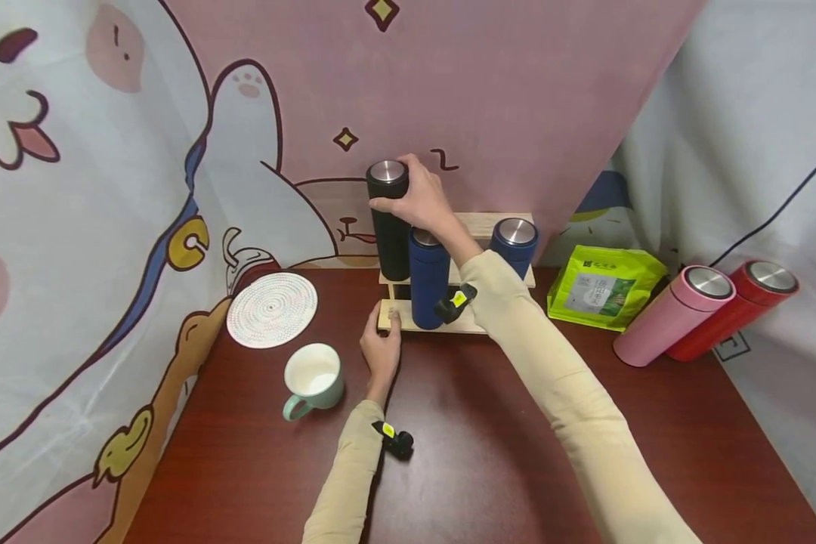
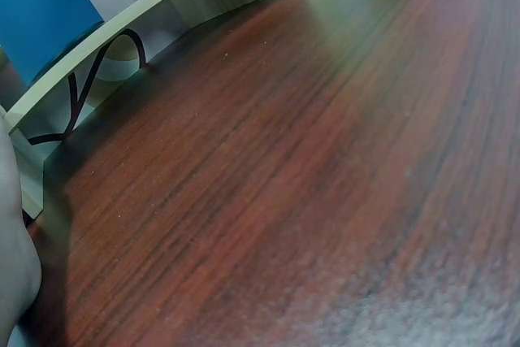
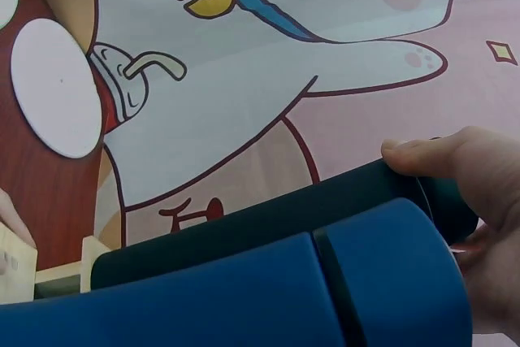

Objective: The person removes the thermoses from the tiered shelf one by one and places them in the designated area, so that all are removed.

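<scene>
Right hand point(image 1: 418, 200) grips black flask point(image 1: 389, 227) (left hand point(image 1: 381, 349) below).

Light is even and bright in the head view, coming from above, with soft sheen on the dark red surface point(image 1: 489, 453) in front of the wooden rack point(image 1: 459, 321). Short, faint shadows lie beside the rack. The backdrop bends at the frame edges. The left wrist view is soft, blurring badly toward its lower right corner. The right wrist view is sharp on the backdrop, softer on the near blue bottle point(image 3: 268, 298).
</scene>
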